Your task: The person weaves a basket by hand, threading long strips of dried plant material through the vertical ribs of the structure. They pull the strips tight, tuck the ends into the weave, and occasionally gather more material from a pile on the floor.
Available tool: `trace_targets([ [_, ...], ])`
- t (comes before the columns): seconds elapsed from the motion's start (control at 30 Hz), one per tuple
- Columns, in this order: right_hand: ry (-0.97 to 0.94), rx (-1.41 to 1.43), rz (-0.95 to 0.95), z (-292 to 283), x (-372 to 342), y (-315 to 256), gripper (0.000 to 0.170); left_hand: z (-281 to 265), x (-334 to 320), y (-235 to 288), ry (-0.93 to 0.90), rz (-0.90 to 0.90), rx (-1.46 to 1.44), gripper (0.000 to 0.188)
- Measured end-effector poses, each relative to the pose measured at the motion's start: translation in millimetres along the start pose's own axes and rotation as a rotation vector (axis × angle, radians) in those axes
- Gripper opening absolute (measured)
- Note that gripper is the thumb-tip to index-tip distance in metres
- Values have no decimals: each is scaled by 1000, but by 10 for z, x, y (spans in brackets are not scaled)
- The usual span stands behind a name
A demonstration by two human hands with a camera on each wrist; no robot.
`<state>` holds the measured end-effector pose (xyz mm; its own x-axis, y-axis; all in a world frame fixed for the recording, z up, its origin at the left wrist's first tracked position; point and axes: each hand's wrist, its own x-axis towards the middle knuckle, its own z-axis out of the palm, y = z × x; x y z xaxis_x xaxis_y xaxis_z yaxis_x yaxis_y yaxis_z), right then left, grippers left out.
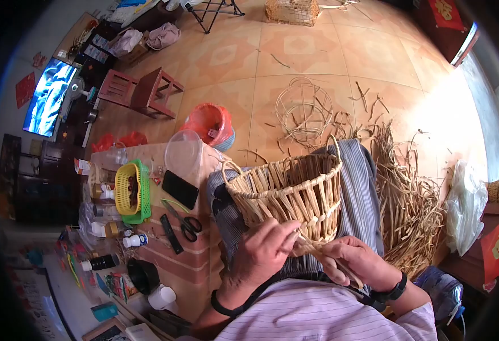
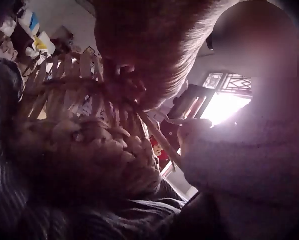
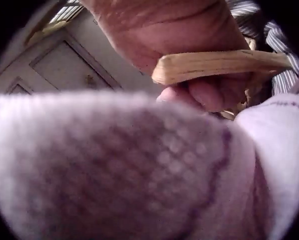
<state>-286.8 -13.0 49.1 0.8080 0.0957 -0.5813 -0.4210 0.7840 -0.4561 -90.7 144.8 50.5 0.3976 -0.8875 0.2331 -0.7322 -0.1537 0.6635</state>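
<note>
A woven basket (image 1: 283, 196) of dried plant strands, with two loop handles, lies tilted on the person's lap over a striped grey cloth (image 1: 358, 187). At its near side the left hand (image 1: 263, 250) pinches a strand between thumb and forefinger. The right hand (image 1: 357, 261), just to the right, curls its fingers round a strand (image 1: 312, 245) that runs from the basket's base. In the right wrist view the flat strand end (image 3: 204, 67) sticks out past the palm. The left wrist view shows the basket's woven bottom (image 2: 89, 150) in shadow, beside the left hand (image 2: 134, 85).
A heap of dried strands (image 1: 411, 210) lies on the floor at right, near a round wire frame (image 1: 303, 111). On the table at left are scissors (image 1: 189, 227), a black phone (image 1: 180, 189) and a yellow basket (image 1: 127, 188). A red-lined bin (image 1: 209, 122) stands beyond the table.
</note>
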Motion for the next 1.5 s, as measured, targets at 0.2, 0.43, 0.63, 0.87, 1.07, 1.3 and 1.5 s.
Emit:
trace_targets([
  [0.2, 62, -348, -12, 2, -69, -106, 43, 81, -29, 35, 65, 109, 196, 27],
  [0.43, 331, -1175, -514, 32, 29, -62, 27, 118, 18, 26, 93, 132, 305, 26],
  [0.63, 557, -1371, -791, 161, 132, -38, 29, 143, -18, -21, 47, 124, 421, 28],
  [0.87, 607, -1442, -842, 167, 264, 16, 28, -62, 174, 139, -10, 165, 462, 33],
  [1.07, 624, -1370, -954, 187, 401, 7, 22, -220, 168, 65, -84, -33, 45, 33],
  [1.3, 616, -1433, -981, 249, 492, -16, 25, -884, 185, -10, -434, -231, -289, 44],
  [1.5, 609, -1473, -946, 342, 455, -34, 25, -1162, 486, -439, -109, -155, -519, 31],
])
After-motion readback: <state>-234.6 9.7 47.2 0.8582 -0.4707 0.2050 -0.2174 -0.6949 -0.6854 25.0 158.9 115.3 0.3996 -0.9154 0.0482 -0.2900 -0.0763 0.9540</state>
